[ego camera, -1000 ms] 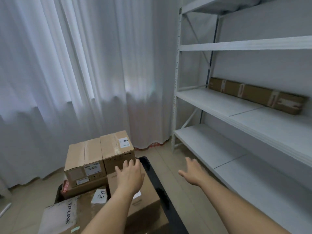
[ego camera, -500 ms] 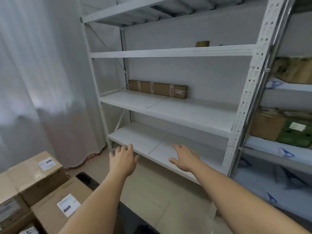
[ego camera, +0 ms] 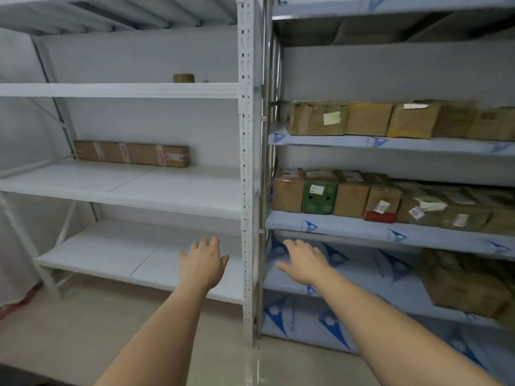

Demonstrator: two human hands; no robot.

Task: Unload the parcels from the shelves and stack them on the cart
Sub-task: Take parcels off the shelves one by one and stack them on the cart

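Rightward, the parcels [ego camera: 348,197] crowd the blue-lined shelves [ego camera: 362,228] and run off the frame edge, their labels too blurred to read, while the left hand [ego camera: 202,261] and right hand [ego camera: 302,260] hover with fingers spread, holding nothing, before the bare bottom boards.

- White shelf unit [ego camera: 119,188] on left: long flat parcel [ego camera: 131,153] at middle shelf's far edge.
- Blue-patterned shelf unit [ego camera: 390,232] on right: rows of parcels [ego camera: 362,199].
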